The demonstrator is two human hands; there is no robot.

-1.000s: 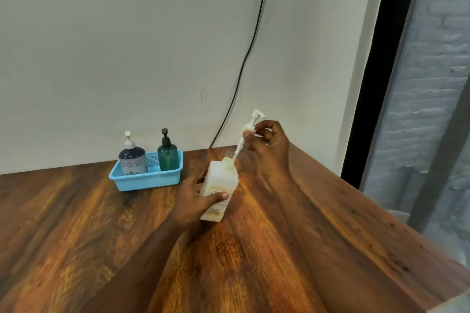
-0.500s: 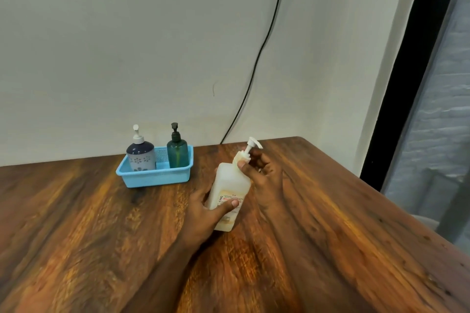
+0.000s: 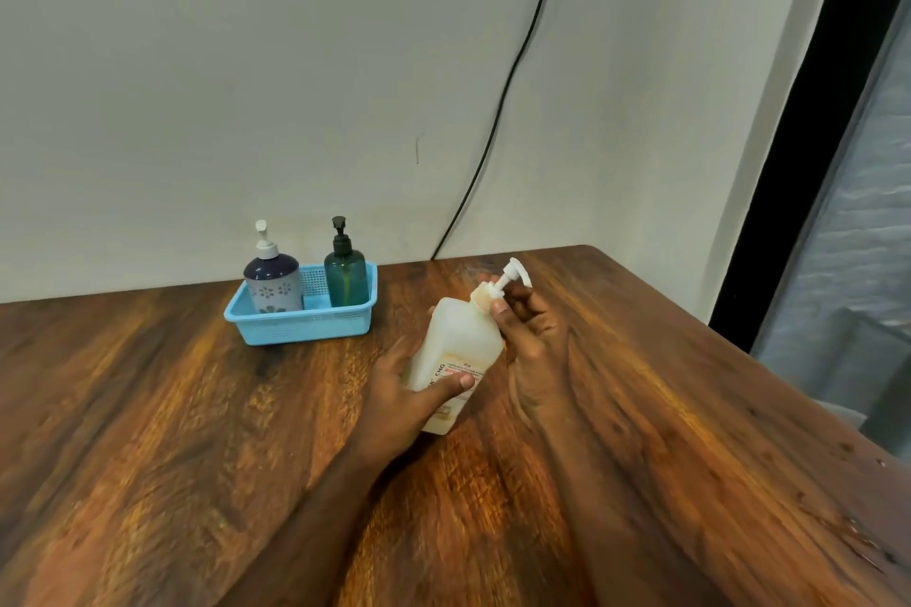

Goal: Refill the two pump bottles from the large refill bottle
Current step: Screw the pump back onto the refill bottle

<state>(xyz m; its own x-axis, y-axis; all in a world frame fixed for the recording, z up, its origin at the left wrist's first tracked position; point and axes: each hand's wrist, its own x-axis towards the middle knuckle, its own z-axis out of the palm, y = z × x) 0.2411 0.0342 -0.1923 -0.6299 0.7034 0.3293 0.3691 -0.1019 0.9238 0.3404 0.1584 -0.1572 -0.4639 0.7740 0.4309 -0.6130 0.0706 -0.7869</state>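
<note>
We grip the refill bottle (image 3: 456, 350) body in our left hand (image 3: 404, 389), tilted on the table (image 3: 197, 434); right hand (image 3: 530, 335) fingers pinch its pump collar (image 3: 485, 297). Both pump bottles (image 3: 272, 281) sit in the blue basket (image 3: 296, 323), beyond-left of our hands.

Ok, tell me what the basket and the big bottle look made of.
Basket: light blue moulded plastic, judging by its perforated mesh walls and matte look. Big bottle: apparently translucent whitish plastic, contents faintly yellowish through it, with a white plastic pump.

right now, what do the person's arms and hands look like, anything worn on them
Both forearms are bare as far as the frame shows: no sleeves, gloves or watch. The left hand and right hand show no rings or markings that I can make out.
</note>
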